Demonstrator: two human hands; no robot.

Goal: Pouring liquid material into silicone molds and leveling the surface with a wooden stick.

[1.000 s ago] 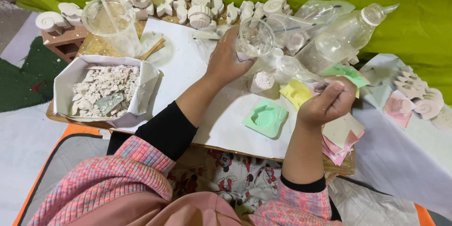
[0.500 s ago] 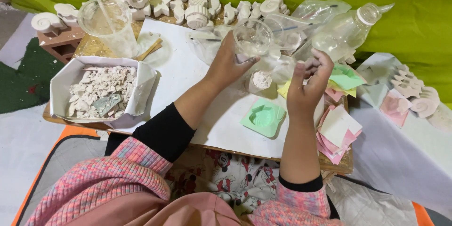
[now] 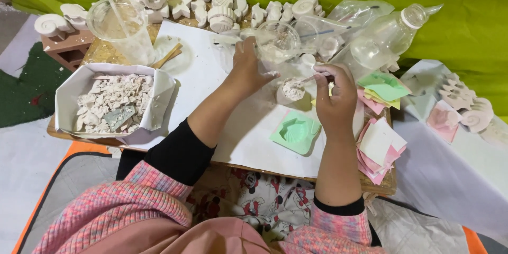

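Nearby, green mould (image 3: 296, 132), plaster shells (image 3: 209, 0)

Right hand (image 3: 334, 98) covers most of the stick (image 3: 312, 78); its tip blurs into the powder cup (image 3: 291, 90) just past the fingers. Left hand (image 3: 248, 69) fingertips hide behind the clear cup (image 3: 277, 41). Grip unclear.

We note open white sheet (image 3: 211, 82) left of the left hand (image 3: 248, 69) and bare sheet below the green mould (image 3: 296, 132), while plaster shells (image 3: 211, 0) crowd the back, the box of shards (image 3: 108, 103) blocks the left, and stacked moulds (image 3: 378, 145) close the right.
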